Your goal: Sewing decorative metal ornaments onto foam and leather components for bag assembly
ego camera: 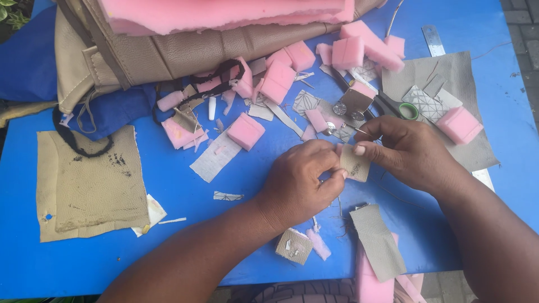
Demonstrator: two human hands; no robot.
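Both hands meet over the blue counter (185, 191), holding 1 small tan patch (355, 164) between them. The left hand (300, 182) is curled, its thumb and fingers pressed together on the patch's left edge. The right hand (407, 151) pinches the patch's right edge with thumb and forefinger and also holds a thin needle (361, 132) that pokes out to the left, just above the patch.

The patch is held above the counter, near its middle. Just behind the patch lie scissors (393, 106) with a green handle, next to a small brown piece with 2 round metal studs (353, 102). Pink foam blocks (245, 131) are scattered behind and left of the patch, and 1 more block (459, 124) sits right of it on a grey sheet (449, 70). Far left of the patch lies a large tan sheet (90, 185), stained and curled at the edges. A beige bag (168, 56) topped with a pink foam slab (224, 12) fills the far side. In front of the patch lies a grey strip (377, 240) and a small tan square (293, 246). A metal ruler (433, 40) lies far behind, to the right.
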